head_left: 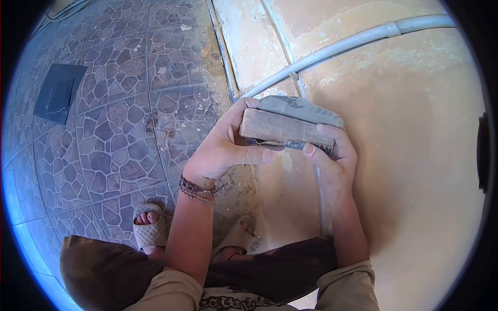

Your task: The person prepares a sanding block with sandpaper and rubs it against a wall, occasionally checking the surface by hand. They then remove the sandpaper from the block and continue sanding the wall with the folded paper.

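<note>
Both hands hold a wooden block in front of the wall. A grey sheet with faint printing, which looks like sandpaper, lies along the block's far side, and a dark, ragged edge of it shows beneath. My left hand grips the block's left end, fingers behind it and thumb stretched below. At the right end, my right hand pinches the block and the sheet's dark edge between thumb and fingers. Some fingertips are hidden behind the block.
A dark sheet with a smaller torn piece on it lies on the stone-patterned tile floor. A pale pipe runs across the peeling yellowish wall. My sandalled feet stand near the wall's base, where debris is scattered.
</note>
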`<state>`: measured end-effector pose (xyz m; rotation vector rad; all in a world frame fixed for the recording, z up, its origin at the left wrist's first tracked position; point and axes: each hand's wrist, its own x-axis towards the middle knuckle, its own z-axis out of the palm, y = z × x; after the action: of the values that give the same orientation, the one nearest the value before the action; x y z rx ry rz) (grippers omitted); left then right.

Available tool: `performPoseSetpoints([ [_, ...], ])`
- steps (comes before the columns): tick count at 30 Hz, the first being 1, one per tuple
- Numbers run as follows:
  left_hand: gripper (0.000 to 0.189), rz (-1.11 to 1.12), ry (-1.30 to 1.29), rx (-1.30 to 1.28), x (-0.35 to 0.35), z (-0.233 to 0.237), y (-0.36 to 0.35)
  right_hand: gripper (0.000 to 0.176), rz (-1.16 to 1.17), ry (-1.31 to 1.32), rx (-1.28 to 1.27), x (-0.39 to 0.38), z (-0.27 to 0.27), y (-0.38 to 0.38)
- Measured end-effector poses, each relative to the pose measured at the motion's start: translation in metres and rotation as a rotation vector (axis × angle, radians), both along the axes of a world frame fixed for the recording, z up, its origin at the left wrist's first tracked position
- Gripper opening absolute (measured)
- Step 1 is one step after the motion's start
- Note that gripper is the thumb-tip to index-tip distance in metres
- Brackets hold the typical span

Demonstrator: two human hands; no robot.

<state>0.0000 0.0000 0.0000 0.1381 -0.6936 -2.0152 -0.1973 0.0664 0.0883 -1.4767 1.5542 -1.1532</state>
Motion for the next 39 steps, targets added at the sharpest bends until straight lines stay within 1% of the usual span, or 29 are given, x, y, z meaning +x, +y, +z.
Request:
performPoseSetpoints([
  [2, 0.063, 0.060, -0.070, -0.085, -0.002, -0.003, 0.000, 0.064, -0.049, -0.113, 0.106, 0.003, 0.000, 0.001],
  [5, 0.058, 0.085, -0.059, -0.032, -0.007, -0.005, -0.004, 0.066, -0.040, -0.154, -0.017, 0.009, -0.001, -0.005],
  [8, 0.054, 0.032, 0.015, 0.076, -0.009, -0.004, -0.002, 0.071, -0.059, -0.220, -0.055, 0.020, 0.004, -0.005],
  [11, 0.052, 0.016, 0.078, 0.135, -0.011, -0.001, 0.000, 0.064, -0.091, -0.217, -0.016, 0.025, 0.008, -0.006],
  [14, 0.046, 0.006, 0.145, 0.134, -0.012, -0.005, -0.001, 0.052, -0.049, -0.130, 0.120, 0.014, 0.007, -0.002],
  [17, 0.046, -0.011, 0.139, 0.089, -0.009, -0.004, -0.001, 0.040, -0.063, -0.081, 0.215, 0.009, 0.009, 0.003],
  [20, 0.041, 0.006, 0.090, 0.109, -0.004, 0.000, -0.001, 0.037, -0.039, -0.067, 0.132, 0.016, 0.009, 0.004],
  [23, 0.032, 0.106, -0.013, -0.016, -0.005, -0.009, -0.004, 0.035, 0.072, -0.084, 0.146, 0.007, 0.006, 0.005],
  [26, 0.028, 0.081, -0.018, 0.031, -0.008, -0.011, -0.002, 0.033, 0.006, -0.028, 0.204, 0.013, 0.013, 0.004],
  [29, 0.025, 0.112, 0.066, 0.084, -0.014, -0.007, 0.000, 0.030, 0.082, 0.032, 0.150, 0.011, 0.011, 0.002],
  [32, 0.021, 0.196, 0.092, 0.101, -0.021, -0.009, 0.001, 0.026, -0.007, 0.034, 0.155, 0.021, 0.011, 0.002],
  [35, 0.018, 0.180, 0.101, 0.153, -0.021, -0.005, 0.004, 0.027, 0.091, 0.357, 0.017, 0.014, 0.007, -0.001],
  [38, 0.015, 0.197, 0.039, 0.162, -0.024, -0.009, 0.004, 0.027, 0.097, 0.536, -0.004, 0.017, 0.009, 0.000],
  [39, 0.015, 0.188, 0.005, 0.186, -0.023, -0.009, 0.004, 0.027, 0.061, 0.480, 0.088, 0.019, 0.011, 0.001],
])
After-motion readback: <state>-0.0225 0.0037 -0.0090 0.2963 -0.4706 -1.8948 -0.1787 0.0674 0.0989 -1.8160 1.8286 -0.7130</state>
